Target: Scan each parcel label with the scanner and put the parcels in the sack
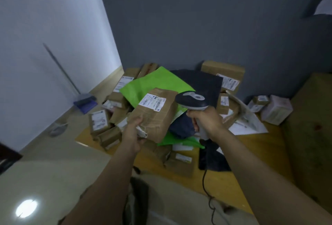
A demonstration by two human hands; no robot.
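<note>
Parcel: brown paper parcel [154, 115] held above the table's [260, 145] left half, tilted, white label [152, 102] facing up.
Left hand: left hand [133, 135] clasps the parcel's near corner, thumb on top, arm stretched forward.
Right hand: right hand [206, 120] is wrapped around the scanner [193, 101] handle, head aimed left at the label, just beside the parcel.
Pile: more parcels [99, 121] and a green bag [156, 82] crowd the table's far side.

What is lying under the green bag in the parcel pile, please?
The green bag lies on brown parcels and partly over a dark bag on the wooden table. The held parcel covers its middle, so what lies beneath there cannot be seen.
</note>
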